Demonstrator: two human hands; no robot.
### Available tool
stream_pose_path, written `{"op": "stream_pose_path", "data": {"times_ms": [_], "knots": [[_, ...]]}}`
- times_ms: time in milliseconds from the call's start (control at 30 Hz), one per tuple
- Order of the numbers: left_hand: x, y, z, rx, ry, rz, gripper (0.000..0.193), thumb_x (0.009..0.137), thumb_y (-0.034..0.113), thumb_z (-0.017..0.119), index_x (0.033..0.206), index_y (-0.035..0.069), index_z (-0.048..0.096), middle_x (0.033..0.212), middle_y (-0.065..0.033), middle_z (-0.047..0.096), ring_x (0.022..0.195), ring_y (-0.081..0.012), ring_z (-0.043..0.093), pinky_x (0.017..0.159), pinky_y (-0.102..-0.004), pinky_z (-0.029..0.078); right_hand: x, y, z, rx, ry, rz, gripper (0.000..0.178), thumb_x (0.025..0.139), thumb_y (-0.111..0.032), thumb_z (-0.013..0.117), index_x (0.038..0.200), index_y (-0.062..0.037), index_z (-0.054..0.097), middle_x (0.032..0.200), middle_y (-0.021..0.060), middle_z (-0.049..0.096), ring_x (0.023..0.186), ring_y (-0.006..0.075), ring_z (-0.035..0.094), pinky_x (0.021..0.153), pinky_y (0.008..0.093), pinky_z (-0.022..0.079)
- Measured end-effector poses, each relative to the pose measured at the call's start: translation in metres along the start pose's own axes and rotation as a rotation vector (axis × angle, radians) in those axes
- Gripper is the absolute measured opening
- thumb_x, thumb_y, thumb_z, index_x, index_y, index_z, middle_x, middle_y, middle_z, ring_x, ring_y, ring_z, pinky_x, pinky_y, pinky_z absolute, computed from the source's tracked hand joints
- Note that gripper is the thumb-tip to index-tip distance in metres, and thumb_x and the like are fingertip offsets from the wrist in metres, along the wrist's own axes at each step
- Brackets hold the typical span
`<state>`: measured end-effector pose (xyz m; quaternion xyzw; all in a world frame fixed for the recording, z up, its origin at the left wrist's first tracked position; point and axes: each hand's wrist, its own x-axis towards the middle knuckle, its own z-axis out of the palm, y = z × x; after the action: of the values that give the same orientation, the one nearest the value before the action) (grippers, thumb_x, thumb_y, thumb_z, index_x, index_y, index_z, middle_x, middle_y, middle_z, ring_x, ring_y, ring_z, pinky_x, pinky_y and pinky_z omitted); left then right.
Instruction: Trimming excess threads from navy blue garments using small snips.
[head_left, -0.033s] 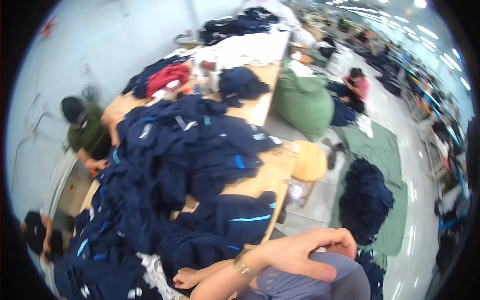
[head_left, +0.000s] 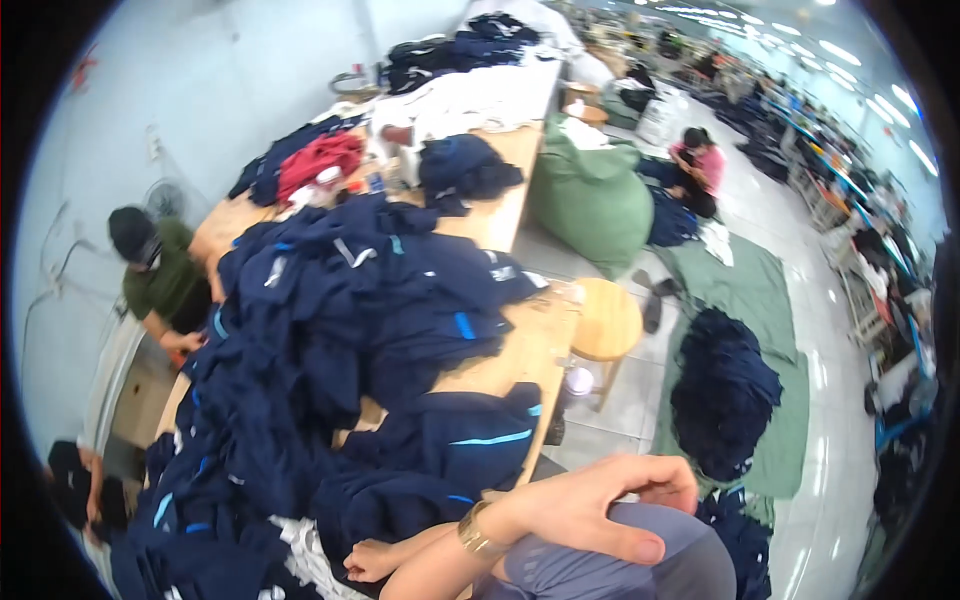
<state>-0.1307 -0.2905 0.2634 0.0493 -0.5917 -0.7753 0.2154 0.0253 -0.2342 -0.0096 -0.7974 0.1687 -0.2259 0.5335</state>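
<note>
My left hand (head_left: 612, 505), with a gold watch (head_left: 473, 532) at its wrist, hangs over my knee (head_left: 690, 555) in grey cloth. Its thumb stands apart from the bent fingers, and nothing shows in it. My right arm crosses beneath the left one. My right hand (head_left: 368, 561) is curled into a fist at the lower edge, with nothing visible in it. Close beside it lie a dark navy garment (head_left: 395, 500) and crumpled white cloth (head_left: 305, 560). A large heap of navy garments (head_left: 300, 330) with light blue strips covers much of the wooden table (head_left: 515, 375).
Across the table a person in a green top (head_left: 165, 290) has hands at the heap's edge; another person (head_left: 75, 480) is lower left. On the right are a round wooden stool (head_left: 605, 320), a green sack (head_left: 590, 205), a navy pile (head_left: 725, 395) on green cloth, and a person in pink (head_left: 705, 165).
The whole view has shifted slightly, so the surroundings sit a little further left. Both my hands keep their pose.
</note>
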Motion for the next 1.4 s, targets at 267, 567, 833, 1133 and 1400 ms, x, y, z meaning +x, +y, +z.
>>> {"op": "stream_pose_path", "data": {"times_ms": [267,567,833,1133,1400], "knots": [[0.000,-0.014,0.023,-0.078,0.168,0.139,0.061,0.058,0.055,0.074,0.082,0.004,0.051,0.068,0.0022,0.042,0.062,-0.0083,0.039,0.057,-0.0217,0.030,0.004,-0.001,0.006,-0.016,0.031,-0.057,0.027,0.076,-0.027,0.064,0.062,-0.0037,0.058,0.063,0.0140,0.060,0.055,0.0276,0.060,0.050,0.0366,0.046],[-0.004,-0.016,0.011,0.077,0.102,0.020,0.058,0.059,0.050,0.076,0.083,0.003,0.053,0.071,-0.0003,0.045,0.065,-0.0102,0.040,0.060,-0.0235,0.032,0.012,-0.004,0.033,0.026,-0.007,-0.112,0.028,0.075,-0.026,0.064,0.060,-0.0037,0.057,0.062,0.0142,0.060,0.053,0.0280,0.059,0.049,0.0370,0.045],[-0.003,-0.012,0.001,0.158,0.082,-0.119,0.061,0.057,0.053,0.075,0.079,0.002,0.052,0.069,-0.0001,0.044,0.062,-0.0104,0.040,0.057,-0.0221,0.031,0.009,-0.004,0.035,0.038,-0.040,-0.166,0.028,0.075,-0.026,0.063,0.059,-0.0037,0.056,0.061,0.0144,0.059,0.052,0.0283,0.058,0.049,0.0373,0.045],[-0.008,-0.003,0.005,0.422,0.296,-0.131,0.043,0.072,0.037,0.073,0.062,0.007,0.044,0.056,-0.0001,0.043,0.054,-0.0146,0.042,0.053,-0.0295,0.033,-0.039,-0.040,0.103,0.232,-0.295,-0.215,0.028,0.074,-0.024,0.064,0.057,-0.0036,0.056,0.059,0.0141,0.058,0.050,0.0262,0.057,0.047,0.0366,0.044],[-0.195,-0.039,0.097,0.521,1.567,0.009,0.015,0.080,0.016,0.066,0.081,0.004,0.057,0.076,-0.0021,0.058,0.072,-0.0128,0.056,0.073,-0.0275,0.044,-0.027,-0.044,-0.104,0.406,-0.122,0.335,0.012,0.085,-0.015,0.062,0.085,-0.0042,0.068,0.072,-0.0011,0.061,0.063,0.0053,0.053,0.057,0.0193,0.041]]}}
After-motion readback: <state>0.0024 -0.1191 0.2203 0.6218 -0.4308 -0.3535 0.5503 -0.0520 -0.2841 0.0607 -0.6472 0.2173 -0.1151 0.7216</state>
